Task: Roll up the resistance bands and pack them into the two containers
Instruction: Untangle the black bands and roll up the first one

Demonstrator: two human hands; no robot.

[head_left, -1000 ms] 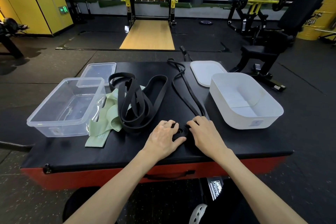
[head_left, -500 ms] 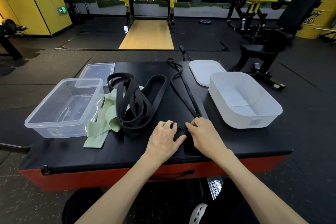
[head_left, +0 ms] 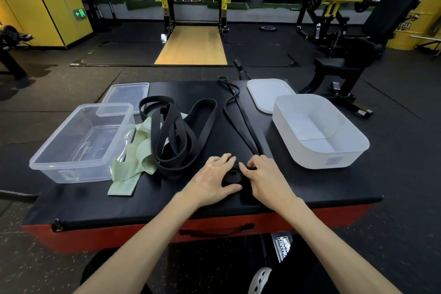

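Black mat [head_left: 310, 188]: clear tub [head_left: 78, 141] at left edge, white tub [head_left: 319, 131] at right. Loose black bands [head_left: 176, 134] and green band [head_left: 133, 162] centre-left. Thin band [head_left: 241, 126] runs from mat centre to coil [head_left: 232, 174] near front edge. Left hand [head_left: 212, 177] cups coil, right hand [head_left: 267, 179] pinches it. Best: roll tight, feed strap flat, edges aligned.

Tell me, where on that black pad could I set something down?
Bare pad lies at the near right corner, between the right hand and the white container, and in front of the clear container. Another gap separates the piled black bands from the thin band. Around the green bands it is crowded.
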